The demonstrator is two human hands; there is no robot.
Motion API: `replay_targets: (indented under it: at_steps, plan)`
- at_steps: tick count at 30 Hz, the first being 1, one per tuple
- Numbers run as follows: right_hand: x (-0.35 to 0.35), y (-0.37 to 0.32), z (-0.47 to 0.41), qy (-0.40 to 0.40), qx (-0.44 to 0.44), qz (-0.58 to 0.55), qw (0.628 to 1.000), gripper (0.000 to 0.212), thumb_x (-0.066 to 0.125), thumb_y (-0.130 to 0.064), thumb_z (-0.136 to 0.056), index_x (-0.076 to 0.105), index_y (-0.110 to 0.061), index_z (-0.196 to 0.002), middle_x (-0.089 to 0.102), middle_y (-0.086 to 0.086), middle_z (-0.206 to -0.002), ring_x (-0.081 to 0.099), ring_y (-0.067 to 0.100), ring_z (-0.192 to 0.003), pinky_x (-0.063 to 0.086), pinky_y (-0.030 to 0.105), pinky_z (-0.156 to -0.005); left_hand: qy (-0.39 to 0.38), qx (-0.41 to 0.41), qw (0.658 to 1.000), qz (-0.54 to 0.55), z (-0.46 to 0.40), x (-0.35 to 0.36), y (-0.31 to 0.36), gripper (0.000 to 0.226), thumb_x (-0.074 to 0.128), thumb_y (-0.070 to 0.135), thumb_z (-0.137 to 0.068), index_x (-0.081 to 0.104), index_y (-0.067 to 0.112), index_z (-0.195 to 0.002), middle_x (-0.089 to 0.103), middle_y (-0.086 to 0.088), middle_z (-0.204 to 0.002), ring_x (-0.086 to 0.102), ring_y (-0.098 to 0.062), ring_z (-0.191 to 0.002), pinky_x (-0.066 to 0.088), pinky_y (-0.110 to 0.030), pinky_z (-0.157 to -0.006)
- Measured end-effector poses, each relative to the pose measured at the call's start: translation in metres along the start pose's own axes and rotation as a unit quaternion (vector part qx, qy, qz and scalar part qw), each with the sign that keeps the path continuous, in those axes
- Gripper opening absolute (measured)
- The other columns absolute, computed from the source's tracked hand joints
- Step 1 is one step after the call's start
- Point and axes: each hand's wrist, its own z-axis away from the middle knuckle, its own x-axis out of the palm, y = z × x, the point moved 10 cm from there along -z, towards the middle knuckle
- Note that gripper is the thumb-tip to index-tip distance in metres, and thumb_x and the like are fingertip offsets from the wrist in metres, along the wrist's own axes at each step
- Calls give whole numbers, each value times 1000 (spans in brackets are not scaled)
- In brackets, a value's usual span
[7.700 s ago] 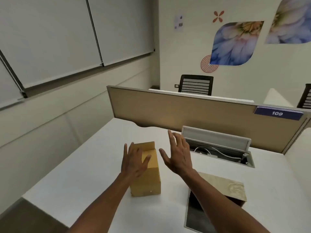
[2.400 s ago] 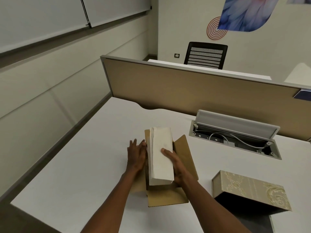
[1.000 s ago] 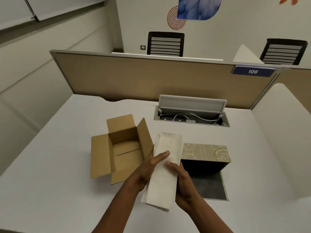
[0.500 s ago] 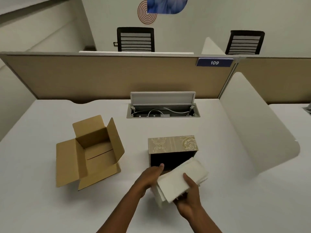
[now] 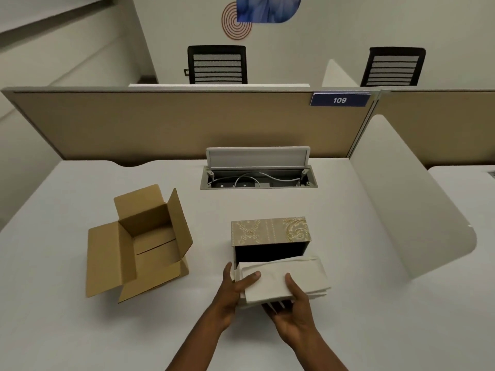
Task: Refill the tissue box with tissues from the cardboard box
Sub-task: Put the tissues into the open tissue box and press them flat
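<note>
A white stack of tissues (image 5: pixel 284 279) lies lengthwise in both my hands, right at the dark open front of the beige patterned tissue box (image 5: pixel 270 231). My left hand (image 5: pixel 235 287) grips the stack's left end with the thumb on top. My right hand (image 5: pixel 292 309) holds it from below and the near side, thumb on top. The stack hides the box's lower front. The brown cardboard box (image 5: pixel 139 245) sits on the white desk to the left with its flaps spread and no tissues visible inside.
An open cable tray (image 5: pixel 258 178) with white wires is sunk into the desk behind the tissue box. A tan partition (image 5: pixel 174 121) runs along the back and a white divider (image 5: pixel 401 199) stands at the right. Two black chairs stand beyond.
The tissue stack has turned level and moved up to the tissue box's opening in both hands. The view has shifted slightly left and nearer.
</note>
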Motion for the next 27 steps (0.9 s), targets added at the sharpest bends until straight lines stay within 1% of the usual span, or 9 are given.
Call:
replay_targets:
  at_steps: [3,6,9,12,16,19,21,24,27]
  plan:
    - [-8,-3,-4,7,-11,22,1000,56,81,-22,-79,61,-19,-131,72,22,-123,65,42,-118,57,56,-89,-15,32,999,-11,-4,-3,6,105,96,33,-58,40,34,-146,71,2,-119,75,-19,-96,60,-24,-66]
    - [-17,-21,-11,26,-53,41,997,60,82,-27,-75,62,-20,-131,74,16,-122,65,36,-117,55,50,-95,-38,48,998,3,-6,-4,10,94,97,29,-59,52,28,-141,72,-4,-121,73,-23,-104,61,-30,-80]
    - [-27,-56,-18,25,-77,68,994,60,82,-27,-71,64,-15,-127,73,18,-122,68,33,-108,56,45,-85,-48,61,997,-10,-7,-12,18,101,100,33,-52,53,31,-141,67,-11,-130,66,-30,-119,52,-46,-105]
    - [-25,-90,-24,-40,-63,198,977,70,92,-21,-65,65,-9,-128,74,17,-119,71,32,-103,59,43,-82,-75,60,995,-33,-12,-18,23,97,97,20,-63,46,30,-145,72,-13,-123,70,-29,-113,55,-44,-101]
    - [-8,-119,-28,-147,-26,404,903,90,98,-18,-57,56,-2,-136,68,22,-130,66,39,-118,59,43,-89,-99,89,979,-153,-15,-17,36,101,98,18,-61,44,36,-144,71,-3,-125,69,-18,-113,58,-26,-87]
    - [2,-137,-32,-159,-37,534,830,93,93,-2,-58,48,-16,-138,61,19,-133,61,35,-120,58,38,-88,-105,134,944,-283,-17,-9,46,115,99,25,-58,32,42,-150,56,15,-137,56,-9,-126,52,-15,-93]
    - [13,-136,-33,-184,-43,610,770,97,89,4,-62,42,-25,-143,60,12,-134,59,30,-122,58,36,-91,-101,164,918,-346,-20,-4,48,117,98,23,-60,28,42,-153,50,18,-140,50,-8,-130,48,-9,-94]
    - [23,-133,-35,-192,-67,679,705,95,88,0,-61,43,-26,-140,62,5,-131,58,26,-121,57,41,-98,-90,207,879,-421,-24,2,49,117,95,22,-63,25,37,-155,45,11,-143,46,-9,-130,44,-16,-104]
    - [29,-133,-41,-179,-106,731,650,88,93,-7,-58,45,-29,-129,62,-5,-122,59,14,-108,57,23,-83,-75,232,843,-479,-26,2,49,114,93,27,-66,23,40,-156,44,6,-139,44,-10,-127,42,-22,-106]
